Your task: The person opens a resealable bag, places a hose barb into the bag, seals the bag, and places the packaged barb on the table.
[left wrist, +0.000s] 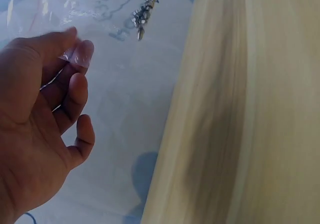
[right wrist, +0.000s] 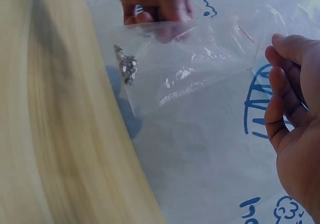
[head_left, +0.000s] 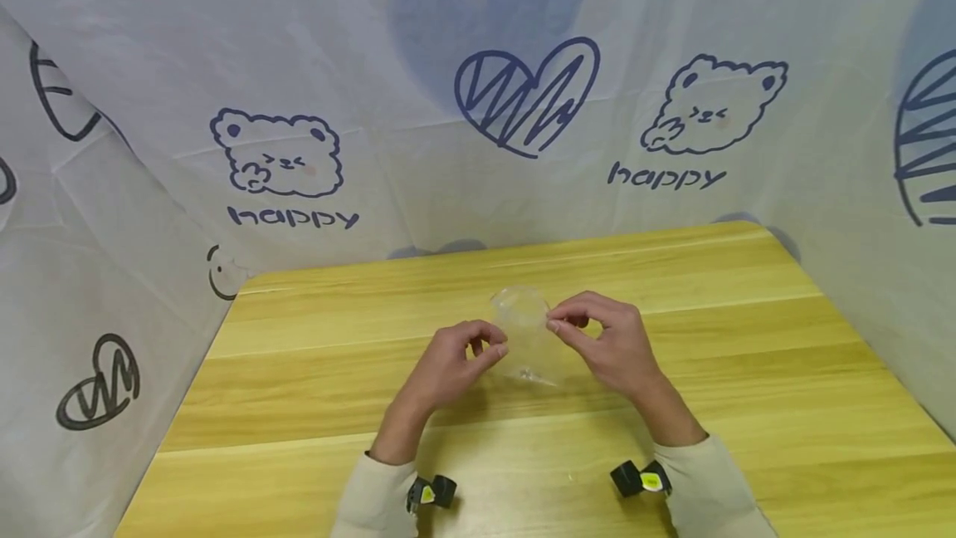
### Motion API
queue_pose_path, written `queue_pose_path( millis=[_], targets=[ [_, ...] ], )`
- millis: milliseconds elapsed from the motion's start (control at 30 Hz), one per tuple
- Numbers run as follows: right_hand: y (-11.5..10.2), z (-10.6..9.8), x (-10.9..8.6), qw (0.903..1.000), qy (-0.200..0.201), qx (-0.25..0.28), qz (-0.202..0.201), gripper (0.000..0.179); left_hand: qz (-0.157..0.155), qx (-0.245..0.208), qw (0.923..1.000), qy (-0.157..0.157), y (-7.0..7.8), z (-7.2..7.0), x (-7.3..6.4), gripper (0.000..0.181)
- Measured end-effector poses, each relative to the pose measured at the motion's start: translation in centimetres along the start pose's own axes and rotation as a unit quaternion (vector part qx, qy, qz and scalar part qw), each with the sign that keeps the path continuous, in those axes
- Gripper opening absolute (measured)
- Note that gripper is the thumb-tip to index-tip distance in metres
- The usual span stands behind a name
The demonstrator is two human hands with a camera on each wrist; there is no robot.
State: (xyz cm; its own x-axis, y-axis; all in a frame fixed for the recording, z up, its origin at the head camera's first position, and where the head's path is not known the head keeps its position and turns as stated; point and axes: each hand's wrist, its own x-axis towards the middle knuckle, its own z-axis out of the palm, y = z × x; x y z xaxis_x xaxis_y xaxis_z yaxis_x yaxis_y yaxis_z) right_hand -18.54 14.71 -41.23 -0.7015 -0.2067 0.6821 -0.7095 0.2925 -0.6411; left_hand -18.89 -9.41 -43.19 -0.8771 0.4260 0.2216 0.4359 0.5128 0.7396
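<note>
A clear plastic bag [head_left: 529, 347] is held up over the table between both hands. Small shiny metal pieces [right wrist: 128, 69] are gathered at its bottom; they also show in the left wrist view as a silvery cluster, but their exact kind is too small to tell. The left hand [head_left: 453, 362] pinches one side edge of the bag between thumb and forefinger. Near its mouth on the other side, the right hand [head_left: 614, 347] pinches the film with its thumb and forefinger. In the right wrist view, faint red lines cross the bag near its top.
A wood-grain table [head_left: 299, 405] lies beneath the hands. Behind it and at the sides hangs a pale cloth [head_left: 403, 181] printed with hearts and bears. Black cameras [head_left: 433, 491] are strapped at the wrists, by the light sleeves [head_left: 377, 496].
</note>
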Motion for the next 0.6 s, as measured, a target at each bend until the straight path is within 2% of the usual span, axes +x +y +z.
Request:
queue_pose_path(
  millis=[133,333,500,600],
  targets=[
    [-0.5,-0.6,0.3,0.9991,0.016,0.015,-0.036,0.023,0.018,0.001,0.9998,0.008,-0.2,0.5,0.1,0.008],
    [-0.6,-1.4,0.9,0.9888,0.059,0.068,-0.12,0.024,0.015,-0.02,0.9996,0.016,-0.5,0.5,-0.3,0.006],
    [-0.7,-1.4,0.9,0.9836,0.07,0.122,-0.112,0.02,-0.007,-0.029,0.9995,-0.005,-0.1,0.2,-0.4,0.01],
    [-0.9,-1.3,0.9,0.9825,0.076,0.138,-0.099,0.019,-0.003,-0.04,0.9992,0.003,0.2,-0.1,-0.4,0.016]
  ],
)
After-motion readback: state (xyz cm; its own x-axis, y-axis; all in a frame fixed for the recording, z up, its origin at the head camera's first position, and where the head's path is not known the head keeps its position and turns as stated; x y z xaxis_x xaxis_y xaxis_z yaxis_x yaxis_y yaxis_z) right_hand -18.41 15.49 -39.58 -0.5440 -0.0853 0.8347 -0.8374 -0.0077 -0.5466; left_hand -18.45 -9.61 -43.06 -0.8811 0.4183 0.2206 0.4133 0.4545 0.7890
